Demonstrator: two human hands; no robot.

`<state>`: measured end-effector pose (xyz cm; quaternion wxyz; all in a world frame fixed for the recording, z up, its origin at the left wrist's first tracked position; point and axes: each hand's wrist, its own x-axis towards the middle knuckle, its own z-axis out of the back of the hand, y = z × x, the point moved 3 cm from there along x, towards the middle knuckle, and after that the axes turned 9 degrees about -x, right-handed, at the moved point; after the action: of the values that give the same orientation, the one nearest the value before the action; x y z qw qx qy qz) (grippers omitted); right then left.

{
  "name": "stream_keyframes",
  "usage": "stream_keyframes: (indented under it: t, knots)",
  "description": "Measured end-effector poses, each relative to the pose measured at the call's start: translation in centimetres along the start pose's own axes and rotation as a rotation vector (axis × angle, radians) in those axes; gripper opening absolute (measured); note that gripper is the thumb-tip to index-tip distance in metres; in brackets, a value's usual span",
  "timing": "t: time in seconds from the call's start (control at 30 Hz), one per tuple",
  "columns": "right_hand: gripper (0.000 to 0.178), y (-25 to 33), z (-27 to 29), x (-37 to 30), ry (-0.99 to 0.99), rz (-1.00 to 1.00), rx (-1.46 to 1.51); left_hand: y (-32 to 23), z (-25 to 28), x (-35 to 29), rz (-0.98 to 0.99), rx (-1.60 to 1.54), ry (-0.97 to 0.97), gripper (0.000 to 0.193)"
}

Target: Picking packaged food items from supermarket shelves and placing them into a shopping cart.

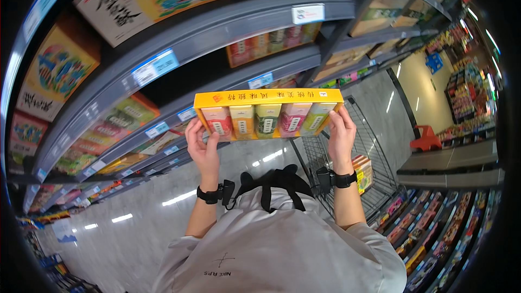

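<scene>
Between my two hands I hold a wide yellow gift box (266, 99) in front of the store shelves. Its open front shows several small packs side by side, in red, orange, green, pink and lime. My left hand (204, 144) grips the box's left end, thumb toward the front and fingers behind the edge. At the right end, my right hand (342, 130) holds the box with its fingers along the side. The fingertips behind the box are partly hidden. Both wrists wear black bands with small devices.
Grey shelves (217, 30) with price tags curve along the left and ahead, carrying boxed goods. A similar boxed set (274, 43) sits on a shelf beyond my hands. At my right stands a wire shopping cart (374, 146) with a colourful package (362, 174) inside. More racks line the right.
</scene>
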<state>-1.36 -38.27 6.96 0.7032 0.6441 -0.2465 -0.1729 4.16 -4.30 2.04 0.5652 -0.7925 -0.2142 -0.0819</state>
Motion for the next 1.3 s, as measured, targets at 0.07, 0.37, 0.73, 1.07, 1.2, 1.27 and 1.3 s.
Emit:
stream_keyframes:
  t: [0.07, 0.37, 0.73, 1.07, 1.2, 1.27, 1.3]
  knots:
    - [0.041, -2.1, 2.7, 0.1, -0.062, -0.222, 0.215, 1.2, -2.7, -0.4, 0.082, -0.083, 0.092, 0.048]
    - [0.049, -7.7, 15.4, 0.3, -0.109, -0.446, 0.073, 6.3, -15.1, -2.2, 0.578, 0.016, 0.475, 0.054]
    - [0.048, -21.6, 27.1, -3.1, -0.187, -0.732, 0.277, 16.1, -25.9, -8.4, 1.045, 0.251, 0.702, 0.049]
    - [0.037, -42.9, 30.0, -5.6, -0.631, -0.806, 0.083, 25.3, -39.8, -14.4, 0.877, 0.515, 1.045, 0.062]
    - [0.035, -45.3, 30.3, -3.7, -0.786, -0.8, 0.167, 31.6, -42.4, -15.7, 0.638, 0.647, 1.203, 0.069]
    - [0.039, -47.4, 30.8, -3.6, -0.809, -0.861, 0.047, 33.9, -44.0, -17.8, 0.587, 0.64, 1.245, 0.074]
    - [0.04, -49.0, 30.8, -3.7, -0.867, -0.866, 0.122, 35.9, -44.3, -18.7, 0.512, 0.723, 1.313, 0.08]
